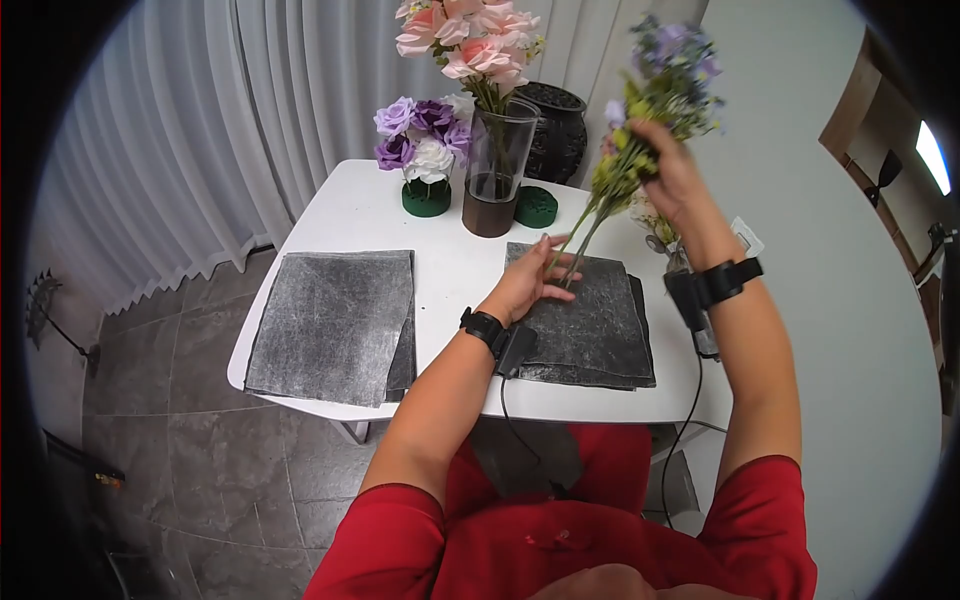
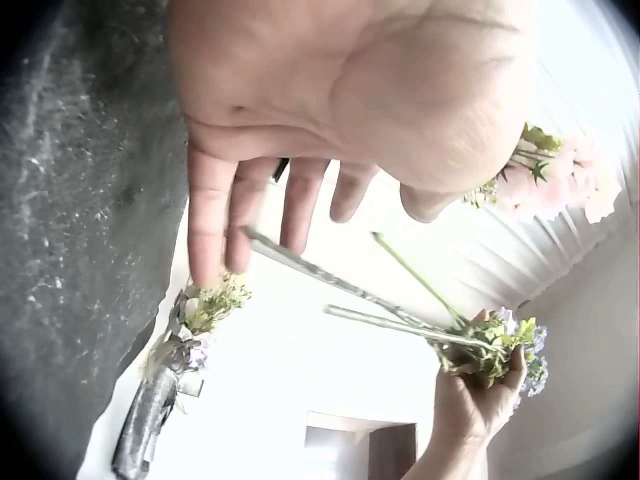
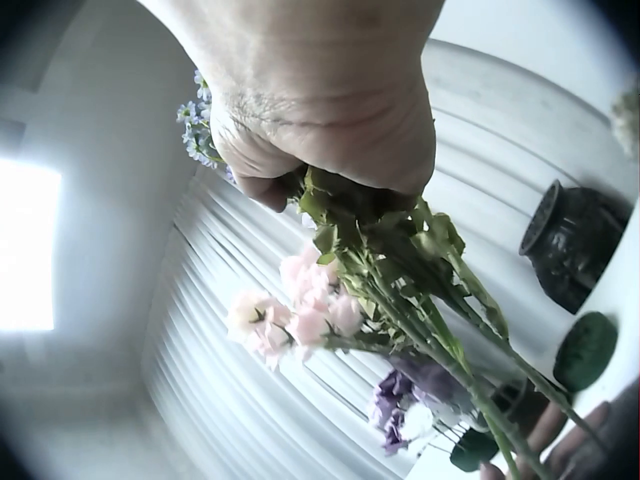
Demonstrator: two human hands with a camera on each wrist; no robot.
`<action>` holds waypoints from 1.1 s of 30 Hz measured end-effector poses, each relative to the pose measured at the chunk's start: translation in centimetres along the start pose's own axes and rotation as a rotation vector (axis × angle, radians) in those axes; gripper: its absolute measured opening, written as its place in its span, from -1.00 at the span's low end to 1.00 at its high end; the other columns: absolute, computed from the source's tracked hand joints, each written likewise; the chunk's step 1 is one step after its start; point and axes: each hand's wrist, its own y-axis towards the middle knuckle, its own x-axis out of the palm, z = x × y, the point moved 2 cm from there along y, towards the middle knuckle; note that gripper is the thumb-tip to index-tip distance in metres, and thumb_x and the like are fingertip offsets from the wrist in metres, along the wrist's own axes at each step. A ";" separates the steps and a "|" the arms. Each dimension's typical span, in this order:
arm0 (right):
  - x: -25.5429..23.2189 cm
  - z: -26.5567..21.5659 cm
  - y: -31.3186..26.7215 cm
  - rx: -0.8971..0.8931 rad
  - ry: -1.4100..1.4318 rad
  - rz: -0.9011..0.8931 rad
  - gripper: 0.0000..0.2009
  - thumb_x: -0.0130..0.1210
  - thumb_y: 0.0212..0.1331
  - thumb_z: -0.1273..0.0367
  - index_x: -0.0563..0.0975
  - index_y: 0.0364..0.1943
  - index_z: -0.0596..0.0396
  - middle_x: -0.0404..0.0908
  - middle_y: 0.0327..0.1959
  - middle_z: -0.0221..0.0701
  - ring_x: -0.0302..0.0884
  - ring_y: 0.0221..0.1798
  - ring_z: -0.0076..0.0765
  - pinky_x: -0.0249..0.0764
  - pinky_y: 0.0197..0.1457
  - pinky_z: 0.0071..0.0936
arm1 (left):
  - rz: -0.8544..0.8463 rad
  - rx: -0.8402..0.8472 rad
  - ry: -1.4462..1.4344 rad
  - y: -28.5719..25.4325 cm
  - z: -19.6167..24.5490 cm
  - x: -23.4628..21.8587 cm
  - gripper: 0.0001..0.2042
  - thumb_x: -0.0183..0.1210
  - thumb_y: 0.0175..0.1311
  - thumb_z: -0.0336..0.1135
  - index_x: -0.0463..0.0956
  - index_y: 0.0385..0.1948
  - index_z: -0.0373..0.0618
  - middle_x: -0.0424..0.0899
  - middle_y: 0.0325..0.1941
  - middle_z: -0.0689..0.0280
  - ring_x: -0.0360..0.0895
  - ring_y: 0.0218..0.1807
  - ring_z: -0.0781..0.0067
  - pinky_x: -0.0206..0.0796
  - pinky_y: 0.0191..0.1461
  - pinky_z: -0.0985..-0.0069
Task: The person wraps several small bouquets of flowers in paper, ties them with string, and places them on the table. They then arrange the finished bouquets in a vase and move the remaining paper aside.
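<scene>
My right hand grips a bunch of blue and purple flowers by its leafy upper stems, raised above the table's right side. The bare stems slant down toward my left hand. That hand is held palm up with spread, fairly straight fingers, beside the stem ends and over the right stack of dark sheets. In the left wrist view the stem ends stand just past the fingers, and whether they touch is unclear.
Pink flowers stand in a glass vase. Left of it, purple and white roses sit in green foam; another foam piece is right. Behind is a black pot. More dark sheets lie left; a small wrapped bouquet lies right.
</scene>
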 end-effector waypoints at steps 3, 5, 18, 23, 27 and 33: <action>0.6 2.1 -1.1 0.061 -0.017 0.012 -0.76 0.15 0.13 0.34 0.52 -0.18 0.21 0.61 -0.32 -0.34 0.59 -0.35 -0.39 0.55 -0.26 -0.47 | -0.153 -0.126 0.028 0.0 -0.9 0.0 -0.44 -0.16 0.39 0.10 0.22 0.21 -0.18 0.53 -0.20 0.24 0.53 -0.12 0.44 0.50 -0.15 0.48; 1.0 2.0 -1.4 0.074 -0.042 0.020 -0.70 0.13 0.14 0.36 0.47 -0.11 0.29 0.61 -0.26 -0.17 0.61 -0.22 -0.25 0.54 -0.06 -0.39 | -0.225 -0.104 0.271 0.1 -1.4 0.3 -0.48 -0.07 0.37 0.04 0.26 0.17 -0.18 0.49 -0.30 0.34 0.52 -0.22 0.52 0.49 -0.18 0.52; 1.4 3.9 -3.1 0.126 0.027 -0.196 -0.65 0.12 0.10 0.40 0.48 -0.02 0.26 0.60 -0.15 -0.29 0.56 -0.09 -0.33 0.45 0.06 -0.36 | -0.093 0.041 0.728 0.3 -2.9 0.4 -0.42 0.43 -0.08 -0.06 0.40 -0.09 -0.20 0.53 -0.25 0.31 0.47 -0.18 0.51 0.33 -0.07 0.53; 1.8 4.3 -4.5 0.135 -0.130 -0.204 -0.59 0.12 0.09 0.42 0.43 0.06 0.26 0.57 -0.04 -0.28 0.53 0.01 -0.32 0.40 0.13 -0.40 | -0.022 -0.118 0.586 1.2 -4.4 -0.8 -0.61 0.26 0.12 -0.27 0.42 -0.05 -0.20 0.57 -0.18 0.27 0.52 -0.14 0.49 0.35 0.00 0.51; 1.5 4.2 -3.8 0.103 -0.270 -0.266 -0.61 0.21 0.03 0.42 0.47 -0.01 0.20 0.56 -0.06 -0.34 0.47 -0.04 -0.47 0.34 0.09 -0.48 | -0.122 -0.008 0.589 1.2 -4.8 -1.1 -0.66 0.13 0.22 -0.44 0.37 0.04 -0.23 0.56 -0.16 0.29 0.50 -0.09 0.51 0.32 0.05 0.57; 2.2 5.6 -3.7 0.026 -0.020 -0.046 -0.63 0.10 0.03 0.48 0.41 -0.01 0.22 0.55 -0.11 -0.33 0.51 -0.07 -0.39 0.41 0.01 -0.45 | -0.252 -0.042 0.507 0.5 -3.3 1.0 -0.57 0.18 0.20 -0.41 0.35 0.12 -0.24 0.57 -0.13 0.29 0.52 -0.09 0.54 0.29 0.10 0.60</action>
